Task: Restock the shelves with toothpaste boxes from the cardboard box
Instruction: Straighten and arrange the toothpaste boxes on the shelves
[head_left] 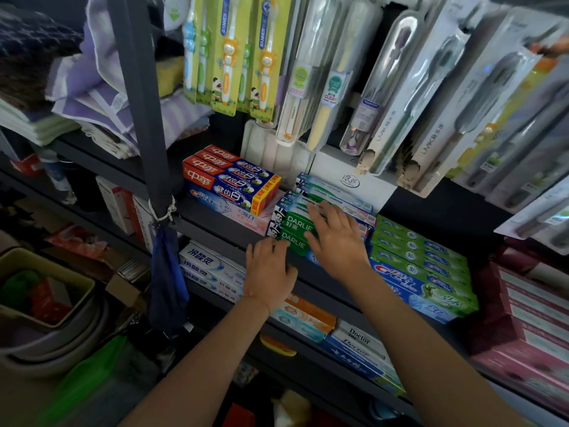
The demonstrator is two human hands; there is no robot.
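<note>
Green Darlie toothpaste boxes [295,224] are stacked on the middle dark shelf [221,234]. My right hand [335,238] lies flat on top of the stack with fingers spread. My left hand [269,269] touches the front end of the lowest Darlie box at the shelf edge, fingers straight. Red-and-blue toothpaste boxes [229,180] are stacked to the left, green-and-blue Crest boxes [421,266] to the right. The cardboard box is out of view.
Toothbrush packs [338,66] hang above the shelf. A dark upright post [144,118] stands at the left, folded towels [92,87] behind it. Lower shelves hold white toothpaste boxes [209,269] and Doctor boxes [360,343]. Pink cartons [529,309] sit at the right, basins [46,318] at lower left.
</note>
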